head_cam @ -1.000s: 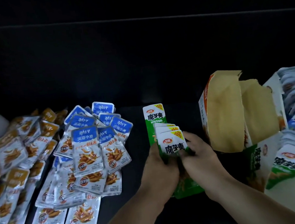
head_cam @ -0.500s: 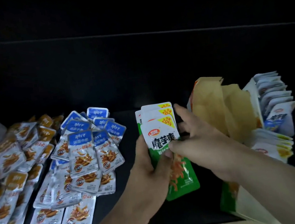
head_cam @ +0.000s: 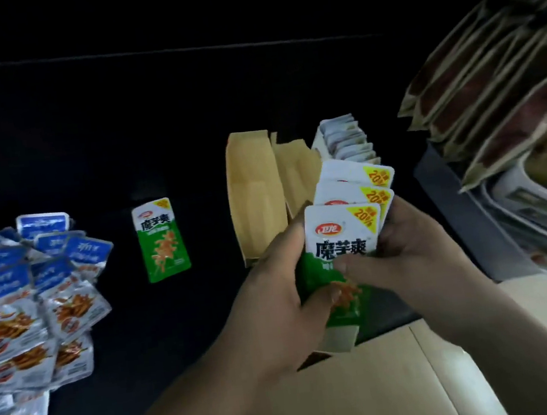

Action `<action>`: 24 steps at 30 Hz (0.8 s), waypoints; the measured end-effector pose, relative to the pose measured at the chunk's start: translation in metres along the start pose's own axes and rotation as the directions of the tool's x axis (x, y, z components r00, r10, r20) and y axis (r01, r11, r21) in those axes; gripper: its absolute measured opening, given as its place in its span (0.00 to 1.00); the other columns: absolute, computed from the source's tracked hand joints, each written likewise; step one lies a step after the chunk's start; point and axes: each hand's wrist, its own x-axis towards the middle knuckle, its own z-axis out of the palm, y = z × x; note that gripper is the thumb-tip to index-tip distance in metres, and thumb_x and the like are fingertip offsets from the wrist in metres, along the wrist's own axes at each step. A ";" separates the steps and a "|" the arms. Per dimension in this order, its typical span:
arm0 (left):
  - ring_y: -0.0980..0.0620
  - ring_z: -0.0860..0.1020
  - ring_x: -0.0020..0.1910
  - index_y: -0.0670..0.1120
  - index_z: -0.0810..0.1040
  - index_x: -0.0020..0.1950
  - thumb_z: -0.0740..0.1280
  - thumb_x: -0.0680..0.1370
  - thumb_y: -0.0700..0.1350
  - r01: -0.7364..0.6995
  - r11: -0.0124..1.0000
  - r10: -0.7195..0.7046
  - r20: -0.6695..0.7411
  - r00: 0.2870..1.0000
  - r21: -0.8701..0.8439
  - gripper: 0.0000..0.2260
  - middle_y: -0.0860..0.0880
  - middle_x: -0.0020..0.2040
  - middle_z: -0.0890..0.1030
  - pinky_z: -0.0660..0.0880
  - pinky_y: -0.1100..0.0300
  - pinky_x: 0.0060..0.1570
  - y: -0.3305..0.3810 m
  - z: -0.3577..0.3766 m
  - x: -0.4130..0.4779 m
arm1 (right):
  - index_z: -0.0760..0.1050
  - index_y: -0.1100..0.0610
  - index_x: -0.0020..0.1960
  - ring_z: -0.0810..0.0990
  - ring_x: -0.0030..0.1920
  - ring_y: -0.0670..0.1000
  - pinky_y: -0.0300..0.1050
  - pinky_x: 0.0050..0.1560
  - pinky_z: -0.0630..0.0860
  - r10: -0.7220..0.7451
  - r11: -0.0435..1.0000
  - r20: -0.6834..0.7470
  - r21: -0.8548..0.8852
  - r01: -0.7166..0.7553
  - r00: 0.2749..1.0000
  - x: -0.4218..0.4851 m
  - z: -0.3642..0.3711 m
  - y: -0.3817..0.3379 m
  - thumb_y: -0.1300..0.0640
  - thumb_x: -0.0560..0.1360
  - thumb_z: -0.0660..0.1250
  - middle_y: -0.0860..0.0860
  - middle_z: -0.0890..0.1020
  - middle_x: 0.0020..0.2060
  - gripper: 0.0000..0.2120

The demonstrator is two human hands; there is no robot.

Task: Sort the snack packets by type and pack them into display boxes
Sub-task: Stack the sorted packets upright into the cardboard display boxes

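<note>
A dark tabletop (head_cam: 183, 328) carries a lone green packet (head_cam: 161, 240) lying flat, left of the left hand (head_cam: 276, 296), a heap of blue-topped packets (head_cam: 28, 299) farther left, and an open display box (head_cam: 255, 195) just beyond that hand.

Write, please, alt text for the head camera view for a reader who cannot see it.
The left hand and right hand grip a fanned stack of green-and-white snack packets in front of an open display box with raised brown flaps. One matching green packet lies alone on the dark table, with a pile of blue-topped packets further left.
</note>
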 end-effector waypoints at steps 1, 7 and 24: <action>0.63 0.73 0.70 0.67 0.65 0.77 0.74 0.79 0.40 -0.013 1.000 0.013 -0.002 1.000 0.022 0.35 0.67 0.68 0.76 0.75 0.52 0.69 0.000 0.004 0.006 | 0.80 0.51 0.62 0.87 0.55 0.53 0.57 0.56 0.82 -0.015 0.999 -0.025 -0.042 0.014 1.000 0.004 -0.005 0.003 0.72 0.73 0.74 0.51 0.88 0.53 0.24; 0.57 0.67 0.69 0.63 0.68 0.74 0.78 0.72 0.46 -0.095 0.895 0.146 -0.085 0.986 0.436 0.34 0.64 0.68 0.65 0.72 0.55 0.68 -0.031 0.016 0.013 | 0.81 0.46 0.61 0.85 0.55 0.42 0.47 0.55 0.82 -0.053 0.985 -0.133 -0.170 0.031 0.990 0.002 -0.005 0.037 0.65 0.74 0.75 0.41 0.87 0.53 0.21; 0.62 0.80 0.59 0.65 0.78 0.68 0.73 0.79 0.42 0.182 0.983 -0.180 -0.087 0.980 0.007 0.23 0.61 0.62 0.80 0.80 0.56 0.60 -0.078 0.020 -0.007 | 0.83 0.52 0.58 0.76 0.56 0.55 0.57 0.56 0.75 -0.498 0.599 -0.134 -0.768 0.228 0.857 0.016 0.004 0.090 0.47 0.68 0.77 0.43 0.79 0.55 0.20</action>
